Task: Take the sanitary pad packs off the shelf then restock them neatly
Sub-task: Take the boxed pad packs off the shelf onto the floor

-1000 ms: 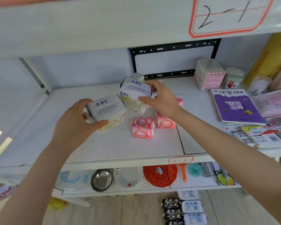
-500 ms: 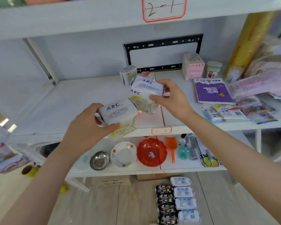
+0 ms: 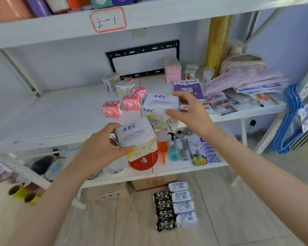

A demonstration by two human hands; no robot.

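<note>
so the big change is against the middle shelf (image 3: 60, 110); a second ago both hands were in over the board, right by the pink packs, and now they've come out past its front edge while the view has backed off, so the lower shelf and the floor show too

left hand (image 3: 98, 151) is wrapped round one white ABC pack (image 3: 134, 135), thumb across the lower front, fingers curled behind; that pack hangs in front of the shelf edge, low and nearer the body; right hand (image 3: 190, 114) pinches the second ABC pack (image 3: 160, 105) from its right side, thumb on the front face, fingers over the top; it sits higher, about level with the front edge; the two packs are close, can't tell if they touch

what that means imo: these two are basically off the shelf, so the clearing half is underway but not done; still sitting on the board are two more white ABC packs at the back (image 3: 123, 87) and three pink packs (image 3: 111, 108); those would need to come off before any neat restocking starts
</note>
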